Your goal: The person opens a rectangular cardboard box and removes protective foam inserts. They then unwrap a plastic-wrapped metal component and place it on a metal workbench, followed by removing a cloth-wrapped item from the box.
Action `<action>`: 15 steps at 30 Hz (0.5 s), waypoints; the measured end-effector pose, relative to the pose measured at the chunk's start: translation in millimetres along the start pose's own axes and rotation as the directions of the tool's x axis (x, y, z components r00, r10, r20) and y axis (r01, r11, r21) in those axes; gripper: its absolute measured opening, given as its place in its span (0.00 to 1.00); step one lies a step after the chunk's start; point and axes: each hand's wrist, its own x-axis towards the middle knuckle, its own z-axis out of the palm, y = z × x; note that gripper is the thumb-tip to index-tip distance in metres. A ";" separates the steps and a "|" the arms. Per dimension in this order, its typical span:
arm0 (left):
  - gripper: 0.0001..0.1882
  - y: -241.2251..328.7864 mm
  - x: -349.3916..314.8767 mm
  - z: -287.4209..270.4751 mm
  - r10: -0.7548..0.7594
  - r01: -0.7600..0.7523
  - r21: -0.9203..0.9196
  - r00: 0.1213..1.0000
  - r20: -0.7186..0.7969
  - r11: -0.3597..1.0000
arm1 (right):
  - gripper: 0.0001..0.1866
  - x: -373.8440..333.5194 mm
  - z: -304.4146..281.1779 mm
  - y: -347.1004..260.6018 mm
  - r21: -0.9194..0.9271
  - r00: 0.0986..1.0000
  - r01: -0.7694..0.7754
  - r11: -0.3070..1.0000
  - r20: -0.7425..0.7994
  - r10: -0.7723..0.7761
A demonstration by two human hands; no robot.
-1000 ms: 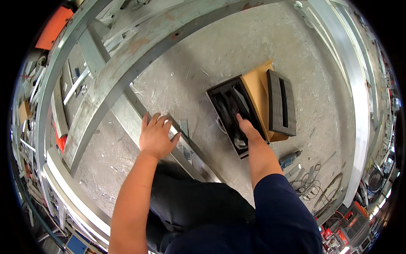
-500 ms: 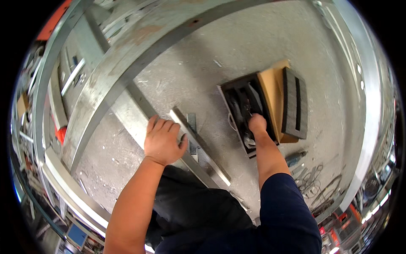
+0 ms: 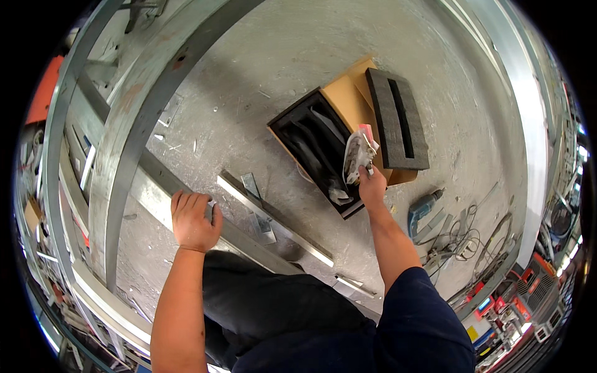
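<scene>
My right hand (image 3: 373,185) grips a clear plastic bag of small parts (image 3: 359,155) with a pink-red patch at its top, held above the edge of an open cardboard box (image 3: 351,87). Black foam lines the box, and dark long pieces (image 3: 309,140) lie in its slots. Another small clear bag (image 3: 339,196) rests at the box's near end. My left hand (image 3: 195,219) is laid over a grey metal beam (image 3: 155,186), its fingers curled around the far edge and the thumb apart.
A grey foam slab (image 3: 395,118) with a slot leans on the box's right side. On the floor are a teal power drill (image 3: 424,211), tangled cables (image 3: 466,242), a square metal bar (image 3: 273,217) and flat metal plates (image 3: 262,225). Large steel frame members (image 3: 124,143) rise at left.
My right hand has come up out of the box with the bag of small parts. The view has shifted, while my left hand stays on the beam.
</scene>
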 end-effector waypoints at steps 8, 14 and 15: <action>0.08 1.8 -0.6 2.1 0.032 -0.033 0.035 0.999 0.038 0.999 | 0.14 -15.6 -13.1 6.6 0.154 0.989 -0.130 0.979 -0.053 0.140; 0.06 2.8 1.4 3.2 0.024 -0.024 0.017 0.999 0.036 1.000 | 0.14 7.6 -1.1 -12.0 -0.058 0.997 0.081 0.995 0.013 -0.080; 0.06 3.1 0.9 2.9 0.019 -0.020 0.014 0.999 0.037 1.000 | 0.14 12.2 1.1 -17.2 -0.096 0.995 0.085 0.992 0.069 -0.078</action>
